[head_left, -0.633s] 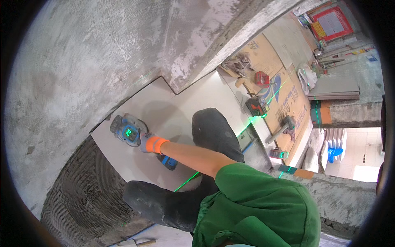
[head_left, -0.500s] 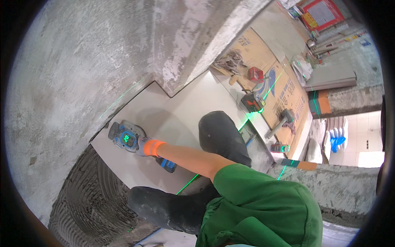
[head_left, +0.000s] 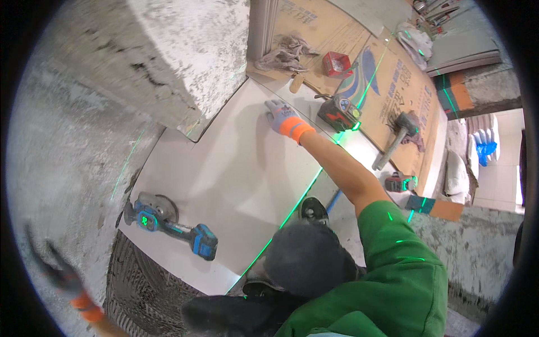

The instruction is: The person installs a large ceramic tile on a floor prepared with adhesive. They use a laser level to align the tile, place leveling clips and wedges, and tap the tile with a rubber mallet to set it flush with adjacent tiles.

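Note:
A large pale floor tile [head_left: 224, 185] lies against the rough wall, notched around its corner. My right hand [head_left: 281, 117], in a grey glove with an orange cuff, rests with fingers stretched on the tile near its far edge. On the tile's near left part lies a blue-and-black cordless tile vibrator [head_left: 174, 224] with a round pad and a lit green display, untouched. At the lower left my left hand [head_left: 62, 275], gloved likewise and blurred, has its fingers spread beside the wall, holding nothing. Combed grey mortar [head_left: 143, 286] shows beyond the tile's near edge.
A laser level [head_left: 339, 114] throws green lines across the tile. Past it, cardboard sheets [head_left: 387, 95] carry a red box [head_left: 337, 64], a mallet [head_left: 396, 140] and a rag [head_left: 286, 53]. Another laser device [head_left: 400, 182] stands at right. My dark-trousered knee [head_left: 306, 258] is close by.
My right hand has left the tile vibrator and moved to the tile's far edge. The vibrator now lies free on the tile. My left hand has come into view at lower left.

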`<move>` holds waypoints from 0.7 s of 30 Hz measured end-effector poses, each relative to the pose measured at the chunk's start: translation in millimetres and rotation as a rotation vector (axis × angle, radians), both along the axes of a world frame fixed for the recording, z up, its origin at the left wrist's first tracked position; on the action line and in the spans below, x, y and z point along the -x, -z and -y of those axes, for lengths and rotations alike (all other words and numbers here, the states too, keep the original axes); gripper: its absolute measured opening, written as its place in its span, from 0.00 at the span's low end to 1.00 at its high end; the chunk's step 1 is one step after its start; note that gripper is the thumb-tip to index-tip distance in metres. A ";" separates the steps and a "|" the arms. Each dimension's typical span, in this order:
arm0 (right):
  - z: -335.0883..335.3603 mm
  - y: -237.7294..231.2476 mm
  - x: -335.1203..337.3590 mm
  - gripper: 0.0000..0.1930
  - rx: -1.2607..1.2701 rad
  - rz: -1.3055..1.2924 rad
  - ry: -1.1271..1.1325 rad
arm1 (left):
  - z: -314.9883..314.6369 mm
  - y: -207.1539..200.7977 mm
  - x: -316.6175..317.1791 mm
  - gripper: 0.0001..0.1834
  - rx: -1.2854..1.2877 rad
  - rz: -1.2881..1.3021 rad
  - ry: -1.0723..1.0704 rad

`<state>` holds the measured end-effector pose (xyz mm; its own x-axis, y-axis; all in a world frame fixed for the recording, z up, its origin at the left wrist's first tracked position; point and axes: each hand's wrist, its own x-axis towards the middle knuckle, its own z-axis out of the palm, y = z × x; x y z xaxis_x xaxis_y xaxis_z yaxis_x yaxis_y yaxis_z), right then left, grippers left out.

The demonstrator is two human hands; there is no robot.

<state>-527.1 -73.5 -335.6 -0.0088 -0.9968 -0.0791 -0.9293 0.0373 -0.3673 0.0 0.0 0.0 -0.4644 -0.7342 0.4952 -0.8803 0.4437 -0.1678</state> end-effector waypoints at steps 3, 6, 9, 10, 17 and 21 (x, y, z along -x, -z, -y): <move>48.2 32.0 31.9 0.21 0.083 -0.181 -0.048 | -52.7 94.1 86.7 0.25 -0.449 -0.144 -0.149; 105.9 30.4 52.6 0.23 0.011 -0.209 0.000 | -73.6 138.2 127.3 0.20 -0.692 -0.100 -0.216; 136.6 20.0 68.9 0.23 -0.017 -0.040 -0.096 | -75.7 175.4 128.3 0.18 -0.968 -0.282 -0.625; 145.0 16.1 70.1 0.23 -0.124 -0.009 -0.165 | -75.4 187.3 122.4 0.19 -0.962 -0.289 -0.721; 165.5 5.5 57.9 0.18 -0.159 -0.065 -0.295 | -74.4 280.8 55.7 0.23 -1.169 -0.964 -1.347; 166.9 4.7 58.7 0.19 -0.238 -0.114 -0.344 | -79.1 331.0 43.6 0.22 -0.817 -1.103 -1.282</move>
